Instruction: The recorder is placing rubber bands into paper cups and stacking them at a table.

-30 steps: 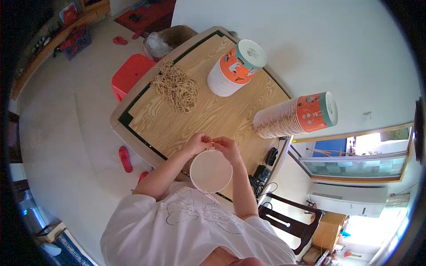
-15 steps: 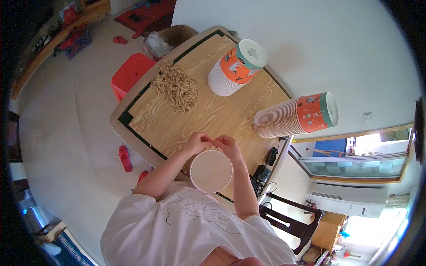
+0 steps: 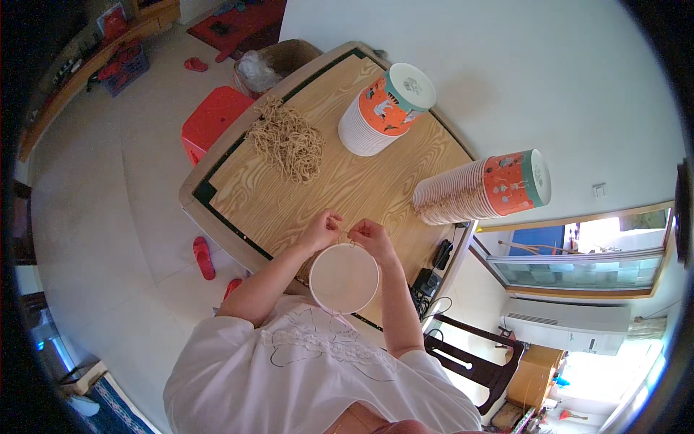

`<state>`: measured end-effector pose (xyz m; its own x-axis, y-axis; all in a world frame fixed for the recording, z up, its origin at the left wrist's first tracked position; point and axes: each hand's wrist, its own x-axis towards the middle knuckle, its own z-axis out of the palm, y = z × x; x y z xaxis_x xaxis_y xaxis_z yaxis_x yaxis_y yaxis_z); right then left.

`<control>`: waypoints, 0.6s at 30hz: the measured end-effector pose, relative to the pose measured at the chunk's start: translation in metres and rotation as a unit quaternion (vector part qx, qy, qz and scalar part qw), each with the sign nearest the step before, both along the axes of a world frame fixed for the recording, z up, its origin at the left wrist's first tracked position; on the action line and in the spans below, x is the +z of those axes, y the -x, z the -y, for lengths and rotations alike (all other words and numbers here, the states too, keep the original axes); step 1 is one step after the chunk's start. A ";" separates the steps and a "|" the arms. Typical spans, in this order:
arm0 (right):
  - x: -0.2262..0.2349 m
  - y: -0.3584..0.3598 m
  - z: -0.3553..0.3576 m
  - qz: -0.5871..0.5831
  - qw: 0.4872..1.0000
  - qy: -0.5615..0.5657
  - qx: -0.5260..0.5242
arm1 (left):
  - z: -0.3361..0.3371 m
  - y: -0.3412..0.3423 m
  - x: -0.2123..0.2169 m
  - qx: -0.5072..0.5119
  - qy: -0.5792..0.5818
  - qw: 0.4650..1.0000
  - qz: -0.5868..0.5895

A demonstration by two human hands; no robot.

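The biggest thing before me is the table (image 3: 361, 189), topped with pale wood grain inside a dark green border and a beige rim. At its near right corner stands a dark wooden chair (image 3: 473, 366), and past its left edge is a red stool (image 3: 215, 119). Beyond the stool, a cardboard box (image 3: 290, 56) holds clear plastic. On the table, toward the right edge, rises the taller stack of tubs (image 3: 470, 189), nested bottoms-up, with tan strands showing along their rims. The shorter stack (image 3: 383, 108), white below and orange and green above, stands at the far side. To its left lies a loose, tangled heap of string (image 3: 288, 142). Close against me, at the near edge of the table, is the single tub (image 3: 344, 278), its round pale end facing up, between my forearms. My left hand (image 3: 325, 230) and right hand (image 3: 369, 237) meet just past its far rim, slightly apart, the left a little farther out; each has thumb and fingers pinched on a short piece of string (image 3: 343, 235), too fine to trace fully. Right of my right forearm sits a black adapter (image 3: 427, 282) with cables.
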<state>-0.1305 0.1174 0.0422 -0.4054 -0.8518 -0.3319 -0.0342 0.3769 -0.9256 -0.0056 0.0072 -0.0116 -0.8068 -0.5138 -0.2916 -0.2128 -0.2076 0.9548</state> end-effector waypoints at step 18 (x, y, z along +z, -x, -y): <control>0.003 0.000 -0.015 0.070 0.996 -0.046 -0.024 | 0.006 0.007 -0.006 -0.169 0.031 0.984 0.053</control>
<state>-0.1304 0.1329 0.0452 -0.3882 -0.7963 -0.4639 0.1134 0.4583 -0.8816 -0.0125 0.0009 -0.0178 -0.9017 -0.2404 -0.3593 -0.3584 -0.0491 0.9323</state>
